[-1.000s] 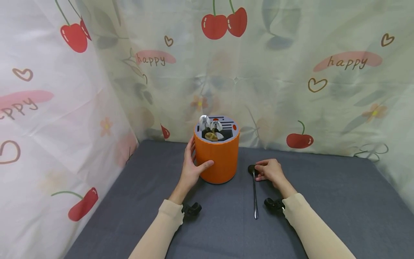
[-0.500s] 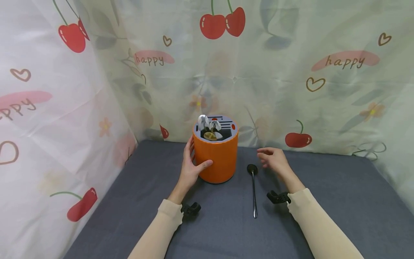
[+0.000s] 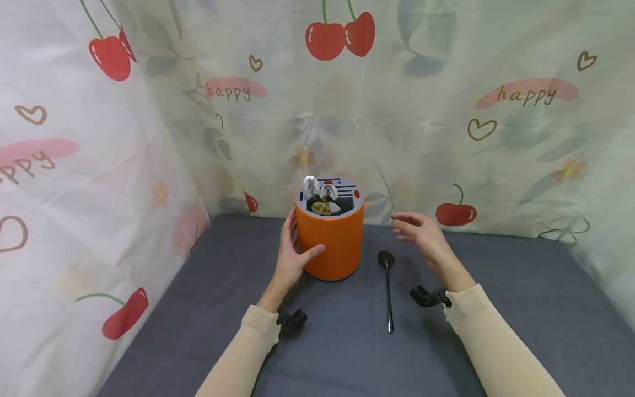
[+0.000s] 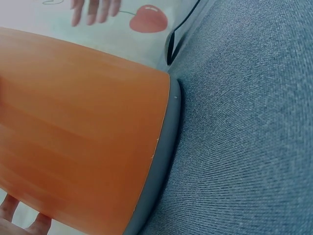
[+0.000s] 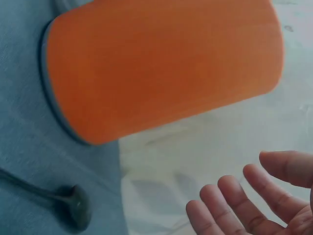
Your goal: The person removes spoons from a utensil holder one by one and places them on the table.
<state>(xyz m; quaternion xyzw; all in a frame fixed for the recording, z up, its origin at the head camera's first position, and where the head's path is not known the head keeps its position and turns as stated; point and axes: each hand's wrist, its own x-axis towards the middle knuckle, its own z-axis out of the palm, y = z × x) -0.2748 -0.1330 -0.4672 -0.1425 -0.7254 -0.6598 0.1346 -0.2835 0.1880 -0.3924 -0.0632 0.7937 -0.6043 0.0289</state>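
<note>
Curtain [image 3: 387,143]: pale, cherry and "happy" prints, behind and to the left of the table. Table [image 3: 327,347]: covered in dark grey cloth.

Holder [image 3: 332,248]: orange cylinder, upright on the table, pale slotted top, dark base rim.

Left hand [image 3: 292,256]: grips the holder's left side; thumb across the front, fingers round the far side, fingertips touching the orange wall. Holder lies between thumb and fingers.

Right hand [image 3: 421,234]: raised to the right of the holder, near it, not touching. Fingers extended side by side with slight gaps, thumb spread away from them.

Spoon [image 3: 388,292]: dark, long-handled, flat on the table between holder and right forearm. Bowl toward the curtain, handle toward the person. Bowl lies below the right fingertips and nearer the person, apart from them.

Utensil heads [image 3: 319,196]: silver and gold, clustered at the front left of the holder's top.
</note>
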